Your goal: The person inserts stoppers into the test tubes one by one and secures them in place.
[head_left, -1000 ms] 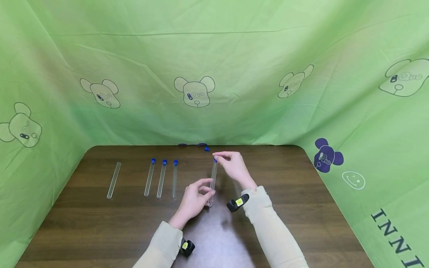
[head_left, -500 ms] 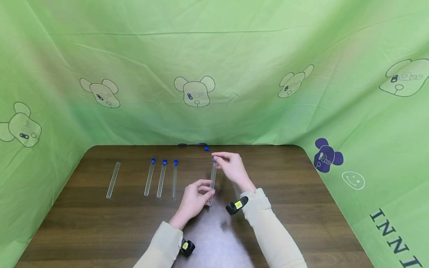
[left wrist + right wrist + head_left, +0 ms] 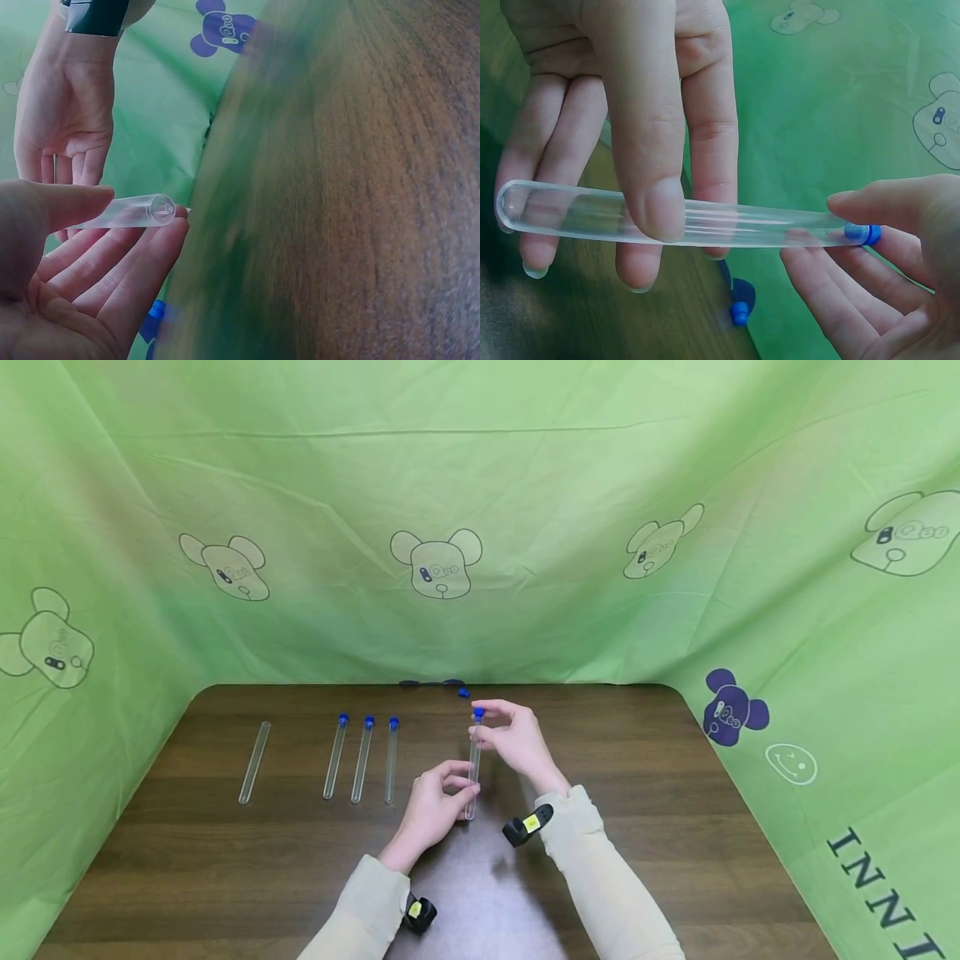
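My left hand (image 3: 433, 806) pinches a clear test tube (image 3: 592, 214) near its rounded lower end, thumb in front and fingers behind. On the tube's upper end sits a blue cap (image 3: 478, 713). Around that end is my right hand (image 3: 517, 739), its thumb and fingers spread apart, with the cap showing between them. Its fingertips (image 3: 799, 238) lie behind the tube; whether the thumb touches the tube, I cannot tell. In the left wrist view, the tube's rounded end (image 3: 161, 210) points toward the camera.
Several other tubes lie left on the wooden table (image 3: 225, 877): capped tubes (image 3: 362, 764) in a row and an uncapped tube (image 3: 255, 762) farther left. One loose blue cap (image 3: 463, 692) lies near the back edge. Green cloth (image 3: 525, 635) hangs behind and at both sides.
My right thumb and fingers have parted from their pinch on the cap, and the thumb has shifted down beside the tube. More of the cap shows. The left hand stays nearly still.
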A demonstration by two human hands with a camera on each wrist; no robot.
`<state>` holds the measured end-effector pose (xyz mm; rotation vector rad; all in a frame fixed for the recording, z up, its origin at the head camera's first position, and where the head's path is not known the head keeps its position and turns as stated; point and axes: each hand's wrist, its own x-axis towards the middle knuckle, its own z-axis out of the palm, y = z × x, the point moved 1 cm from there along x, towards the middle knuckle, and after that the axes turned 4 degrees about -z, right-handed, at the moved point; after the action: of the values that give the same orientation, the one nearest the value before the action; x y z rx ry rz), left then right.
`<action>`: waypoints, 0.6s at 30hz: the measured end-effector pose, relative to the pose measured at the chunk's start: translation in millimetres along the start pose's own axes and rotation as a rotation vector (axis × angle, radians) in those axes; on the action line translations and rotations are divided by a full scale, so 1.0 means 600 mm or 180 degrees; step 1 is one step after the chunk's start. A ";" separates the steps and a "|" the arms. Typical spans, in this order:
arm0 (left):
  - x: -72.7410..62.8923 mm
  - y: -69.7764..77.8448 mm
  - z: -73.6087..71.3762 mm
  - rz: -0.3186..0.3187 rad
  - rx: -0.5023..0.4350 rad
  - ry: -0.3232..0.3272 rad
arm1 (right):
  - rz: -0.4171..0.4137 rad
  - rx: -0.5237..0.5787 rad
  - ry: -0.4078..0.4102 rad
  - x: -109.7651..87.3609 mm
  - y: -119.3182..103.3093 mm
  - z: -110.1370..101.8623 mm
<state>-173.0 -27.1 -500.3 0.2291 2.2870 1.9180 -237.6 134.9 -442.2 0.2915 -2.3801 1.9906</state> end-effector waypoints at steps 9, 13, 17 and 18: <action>-0.003 0.001 0.005 -0.0032 -0.0047 -0.0018 | -0.0002 0.0038 0.0030 0.000 0.007 0.000; -0.004 0.002 0.008 -0.0044 -0.0104 -0.0069 | 0.0008 0.0080 0.0037 0.000 0.010 -0.001; -0.006 0.002 0.008 -0.0056 -0.0126 -0.0075 | 0.0020 0.0070 0.0014 -0.002 0.013 0.000; -0.006 0.002 0.008 -0.0063 -0.0130 -0.0076 | 0.0034 0.0070 0.0005 -0.003 0.014 0.000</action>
<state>-168.3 -23.0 -499.6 0.2227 2.2243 1.9397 -237.3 136.8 -450.6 0.2785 -2.3654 2.0219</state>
